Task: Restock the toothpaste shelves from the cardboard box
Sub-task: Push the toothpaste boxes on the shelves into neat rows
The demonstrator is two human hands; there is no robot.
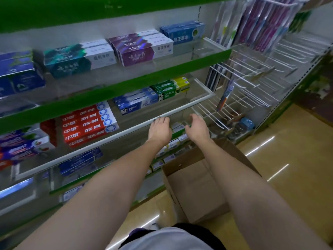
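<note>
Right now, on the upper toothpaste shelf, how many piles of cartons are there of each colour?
Blue piles: 2, one at each end
Teal piles: 1
Purple piles: 1
Total: 4

Open shelf floor lies right of the green Darlie cartons [166, 91]; clear front rail [180, 107] and wire pegs [239, 98] bound access.
</note>
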